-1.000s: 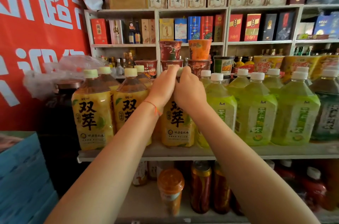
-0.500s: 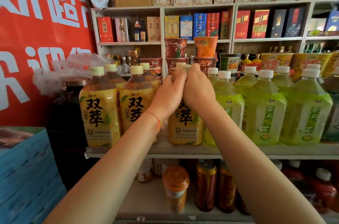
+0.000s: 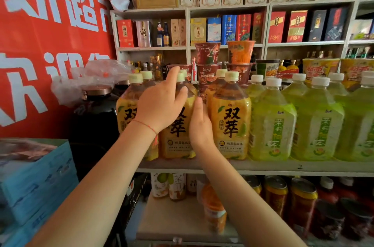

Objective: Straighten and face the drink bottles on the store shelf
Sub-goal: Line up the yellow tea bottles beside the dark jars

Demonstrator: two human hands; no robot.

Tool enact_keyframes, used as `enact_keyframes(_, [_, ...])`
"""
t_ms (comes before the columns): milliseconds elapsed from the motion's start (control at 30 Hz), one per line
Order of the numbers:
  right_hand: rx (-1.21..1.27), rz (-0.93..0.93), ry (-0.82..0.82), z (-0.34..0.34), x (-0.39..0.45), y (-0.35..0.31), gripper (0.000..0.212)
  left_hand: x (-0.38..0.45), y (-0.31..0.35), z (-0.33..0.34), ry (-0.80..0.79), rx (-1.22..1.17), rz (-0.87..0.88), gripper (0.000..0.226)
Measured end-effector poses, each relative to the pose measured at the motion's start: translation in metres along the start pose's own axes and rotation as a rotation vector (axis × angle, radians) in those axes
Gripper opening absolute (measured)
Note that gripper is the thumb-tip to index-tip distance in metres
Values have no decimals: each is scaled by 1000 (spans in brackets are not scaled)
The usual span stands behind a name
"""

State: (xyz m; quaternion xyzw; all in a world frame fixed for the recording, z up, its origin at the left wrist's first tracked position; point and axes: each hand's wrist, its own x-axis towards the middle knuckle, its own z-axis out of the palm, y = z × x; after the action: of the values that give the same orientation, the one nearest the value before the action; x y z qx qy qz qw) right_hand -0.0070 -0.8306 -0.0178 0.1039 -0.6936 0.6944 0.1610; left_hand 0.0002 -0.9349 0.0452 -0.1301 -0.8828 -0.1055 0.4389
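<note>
A row of large drink bottles stands on the shelf point(image 3: 263, 166): yellow-labelled ones at the left, green ones point(image 3: 272, 125) to the right. My left hand point(image 3: 159, 105) wraps over the shoulder of the middle yellow bottle point(image 3: 180, 137), thumb on its front and a finger up by the cap. My right hand point(image 3: 200, 125) lies against that bottle's right side, in the gap beside the rightmost yellow bottle point(image 3: 230, 121), whose label faces front. Another yellow bottle point(image 3: 126, 111) stands at the far left, partly hidden by my left hand.
Stacked instant-noodle cups point(image 3: 208, 54) stand behind the bottles. Boxed liquor point(image 3: 228, 29) fills the back shelves. Cans and bottles point(image 3: 275, 196) sit on the lower shelf. A dark jar point(image 3: 97, 113) under a plastic bag and blue cartons point(image 3: 36, 178) stand at the left.
Both hands left the cap of the rightmost yellow bottle and moved left onto the middle yellow bottle, the right hand dropping to its side. The view has moved closer.
</note>
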Motion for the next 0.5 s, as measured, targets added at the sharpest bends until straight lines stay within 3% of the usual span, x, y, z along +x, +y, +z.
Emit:
enact_keyframes(133, [111,45,69,8,6,-5,57,8,11,9,10,-127,-126,41])
enact_keyframes(267, [46,-29,117,7,1,-1,30,18,17,22,155,-328,-249,25])
enact_keyframes(400, [2,-82,138,14,2,8,74,17,22,38,304,-371,-239,21])
enact_keyframes(500, [-17,-82,148,17,5,15,84,18,23,44,354,-396,-244,26])
